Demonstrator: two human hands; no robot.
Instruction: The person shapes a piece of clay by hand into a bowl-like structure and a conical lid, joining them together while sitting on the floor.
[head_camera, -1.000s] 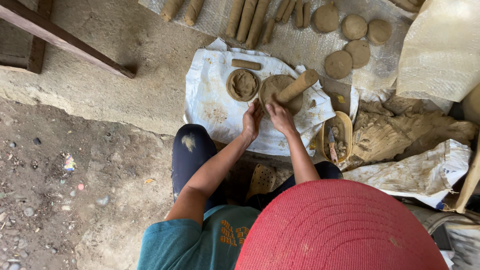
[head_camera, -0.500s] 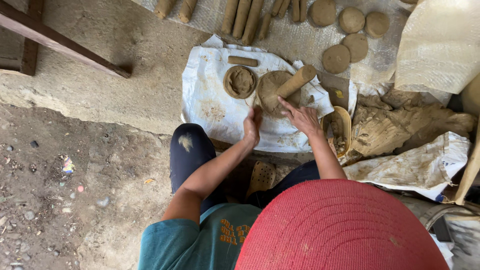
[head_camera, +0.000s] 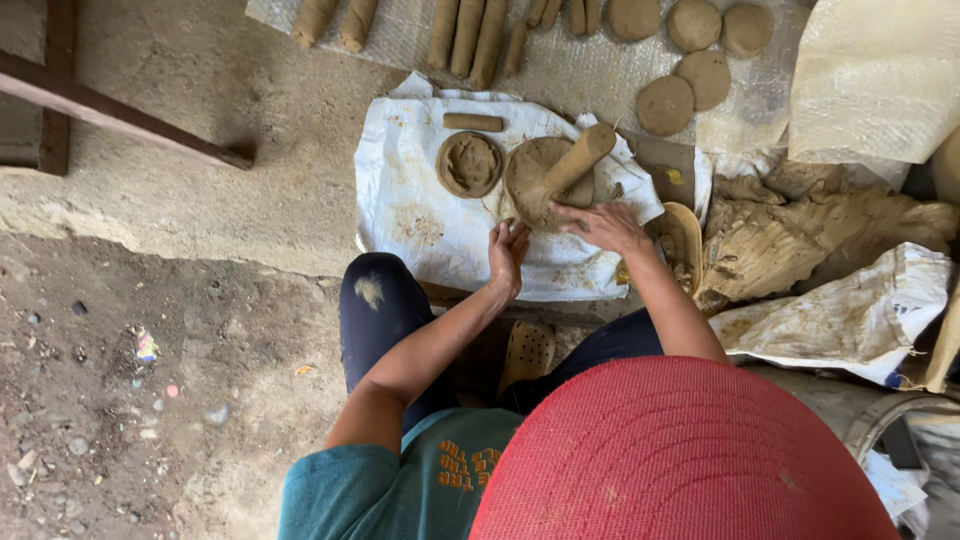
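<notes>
The shaping step seems in hand: the right hand (head_camera: 605, 225), fingers spread, rests at the clay disc (head_camera: 540, 180) mid-sheet under the clay roll (head_camera: 578, 160), while the left hand (head_camera: 507, 255) hovers open near the white sheet's (head_camera: 420, 225) front edge, so next likely calls for steady pressing

Red woven hat (head_camera: 690, 450), teal shirt (head_camera: 400, 490), dark trousers (head_camera: 385, 315).

Matt, rough clay disc (head_camera: 535, 175) — on a smeared woven plastic sheet (head_camera: 420, 215).
</notes>
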